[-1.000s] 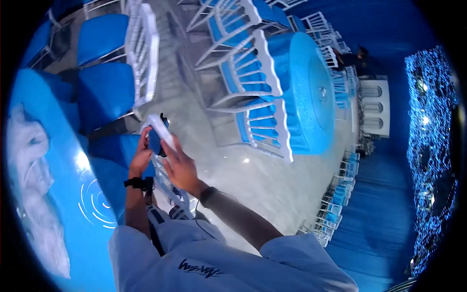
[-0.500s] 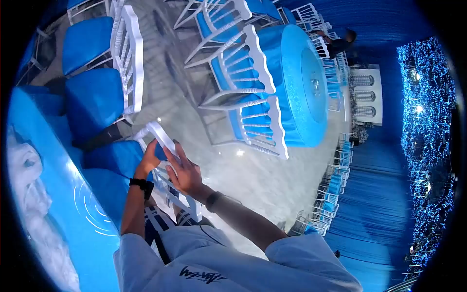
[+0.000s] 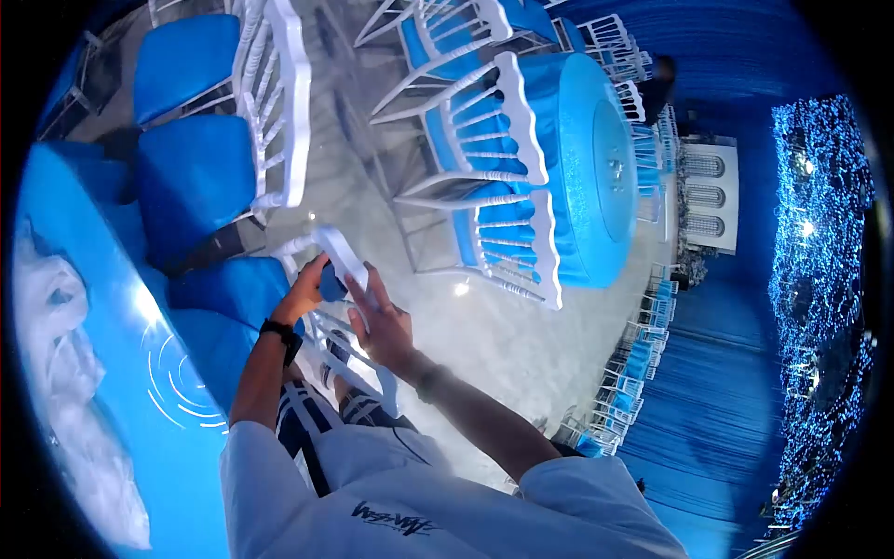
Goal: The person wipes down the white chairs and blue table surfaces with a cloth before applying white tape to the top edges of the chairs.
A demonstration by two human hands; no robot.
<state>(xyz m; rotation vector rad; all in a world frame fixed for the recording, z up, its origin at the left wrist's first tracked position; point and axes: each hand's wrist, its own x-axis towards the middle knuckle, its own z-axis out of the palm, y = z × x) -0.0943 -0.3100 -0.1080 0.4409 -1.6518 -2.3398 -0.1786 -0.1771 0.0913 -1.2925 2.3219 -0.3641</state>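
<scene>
A white chair (image 3: 340,250) with a spindled back stands right in front of me, its top rail between my hands. My left hand (image 3: 305,291) is closed at the rail's left side, around what looks like a bunched dark blue cloth (image 3: 331,282) pressed near the rail; its exact shape is partly hidden. My right hand (image 3: 386,326) lies on the same rail with its fingers stretched along it and the thumb apart. The chair's blue seat (image 3: 244,287) shows left of my left hand. My forearms cover the lower part of the chair.
More white chairs with blue seats (image 3: 194,177) stand ahead on the left, by a glossy blue table (image 3: 121,298) holding crumpled clear plastic (image 3: 60,345). A round blue table (image 3: 570,224) ringed by chairs is to the right. A person (image 3: 659,91) is beyond it.
The whole view has shifted slightly, so the chairs and tables appear further right. Both hands remain on the chair's top rail, with little movement along it.
</scene>
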